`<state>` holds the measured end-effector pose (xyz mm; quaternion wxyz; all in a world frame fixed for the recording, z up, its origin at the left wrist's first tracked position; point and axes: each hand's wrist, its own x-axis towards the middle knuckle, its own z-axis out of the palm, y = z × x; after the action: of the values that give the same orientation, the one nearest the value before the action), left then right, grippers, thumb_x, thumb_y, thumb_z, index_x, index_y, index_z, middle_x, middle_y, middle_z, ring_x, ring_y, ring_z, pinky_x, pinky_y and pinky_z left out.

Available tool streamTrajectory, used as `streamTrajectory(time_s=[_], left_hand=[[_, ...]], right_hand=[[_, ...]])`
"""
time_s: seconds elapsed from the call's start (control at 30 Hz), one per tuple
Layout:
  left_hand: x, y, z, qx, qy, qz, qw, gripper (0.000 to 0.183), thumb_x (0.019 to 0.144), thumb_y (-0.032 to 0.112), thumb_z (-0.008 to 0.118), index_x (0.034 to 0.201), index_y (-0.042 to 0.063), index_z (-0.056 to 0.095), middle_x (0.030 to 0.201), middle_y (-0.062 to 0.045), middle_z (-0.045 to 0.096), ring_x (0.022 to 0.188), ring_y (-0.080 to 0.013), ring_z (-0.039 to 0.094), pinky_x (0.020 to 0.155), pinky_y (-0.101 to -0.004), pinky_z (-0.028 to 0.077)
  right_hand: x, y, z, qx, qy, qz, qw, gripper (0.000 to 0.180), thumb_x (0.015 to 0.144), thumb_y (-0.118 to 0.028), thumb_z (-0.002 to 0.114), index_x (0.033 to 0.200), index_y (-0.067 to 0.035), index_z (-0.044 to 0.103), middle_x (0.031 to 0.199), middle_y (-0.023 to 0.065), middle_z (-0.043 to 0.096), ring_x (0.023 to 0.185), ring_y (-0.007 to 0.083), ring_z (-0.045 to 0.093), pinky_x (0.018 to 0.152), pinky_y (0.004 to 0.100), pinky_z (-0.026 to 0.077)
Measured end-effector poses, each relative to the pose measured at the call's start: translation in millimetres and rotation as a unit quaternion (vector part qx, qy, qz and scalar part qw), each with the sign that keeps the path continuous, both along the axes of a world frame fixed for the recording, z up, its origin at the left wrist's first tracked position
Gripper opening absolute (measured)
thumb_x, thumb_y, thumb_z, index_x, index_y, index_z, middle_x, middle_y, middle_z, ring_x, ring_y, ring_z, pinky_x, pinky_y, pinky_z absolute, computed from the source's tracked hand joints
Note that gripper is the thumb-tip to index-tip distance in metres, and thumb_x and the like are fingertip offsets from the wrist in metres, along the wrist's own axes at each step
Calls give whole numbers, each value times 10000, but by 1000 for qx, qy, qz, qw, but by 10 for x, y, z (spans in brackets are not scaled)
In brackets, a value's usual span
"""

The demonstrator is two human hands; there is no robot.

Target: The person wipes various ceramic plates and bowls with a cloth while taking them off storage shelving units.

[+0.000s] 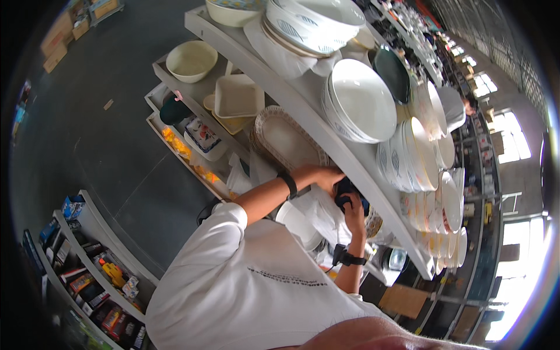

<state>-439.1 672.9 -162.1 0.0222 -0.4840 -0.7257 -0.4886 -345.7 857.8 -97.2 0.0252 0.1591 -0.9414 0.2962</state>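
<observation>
My left hand (pixel 327 177), with a black band on its wrist, reaches under the upper shelf board; its fingertips are partly hidden. My right hand (pixel 355 211), with a black strapped device on its wrist, has thumb and fingers around a dark blue object (pixel 343 199) whose kind I cannot tell. The left fingers are at the far side of the same dark object. Just left of the hands, a stack of oval patterned platters (pixel 291 138) leans on the lower shelf. White wrapping sheet (pixel 317 210) lies below my left wrist. A patterned dish (pixel 374 223) shows beside my right hand.
The upper shelf board (pixel 306 118) crosses close above my hands, loaded with stacked white bowls (pixel 363 100). A rectangular cream dish (pixel 239 96) and a round cream bowl (pixel 191 61) stand on the lower shelf. Another rack (pixel 103 262) with boxed goods stands at lower left.
</observation>
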Motion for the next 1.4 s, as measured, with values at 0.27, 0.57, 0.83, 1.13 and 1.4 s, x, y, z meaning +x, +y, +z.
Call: streamTrajectory(time_s=[0.27, 0.57, 0.83, 1.13, 1.4], left_hand=[[185, -52, 206, -57, -95, 6, 994, 1132, 644, 364, 868, 1502, 54, 198, 1453, -250, 409, 1345, -384, 398, 1106, -404, 354], [287, -213, 349, -231, 18, 105, 967, 905, 740, 736, 614, 1402, 130, 496, 1526, -138, 354, 1375, -328, 377, 1108, -426, 351], [296, 1, 199, -182, 101, 153, 966, 899, 746, 620, 686, 1342, -23, 485, 1438, -213, 445, 1290, -351, 482, 1059, -419, 419], [236, 67, 532, -309, 64, 92, 945, 907, 720, 623, 712, 1261, -82, 532, 1353, -217, 530, 1231, -329, 542, 1010, -414, 458], [237, 50, 350, -287, 13, 124, 950, 976, 690, 594, 760, 1332, -66, 437, 1343, -208, 535, 1214, -347, 546, 986, -417, 474]], right_hand=[[-271, 69, -308, 172, 9, -87, 981, 500, 932, -309, 478, 1346, -30, 472, 1332, 303, 495, 1230, 479, 454, 1046, 518, 351], [104, 786, -67, 348, -29, -342, 872, 627, 917, -488, 451, 1422, -118, 452, 1396, 265, 476, 1276, 472, 439, 1044, 581, 355], [-216, 59, -471, 304, 178, -133, 926, 530, 890, -365, 542, 1351, -103, 530, 1259, 309, 559, 1171, 471, 535, 994, 506, 434], [-125, 1345, -357, 357, -27, -288, 888, 688, 898, -530, 438, 1455, -129, 391, 1384, 274, 484, 1234, 446, 500, 1036, 552, 385], [515, 700, 94, 346, -88, -342, 869, 592, 859, -478, 485, 1374, -187, 506, 1241, 274, 587, 1159, 495, 536, 984, 552, 438]])
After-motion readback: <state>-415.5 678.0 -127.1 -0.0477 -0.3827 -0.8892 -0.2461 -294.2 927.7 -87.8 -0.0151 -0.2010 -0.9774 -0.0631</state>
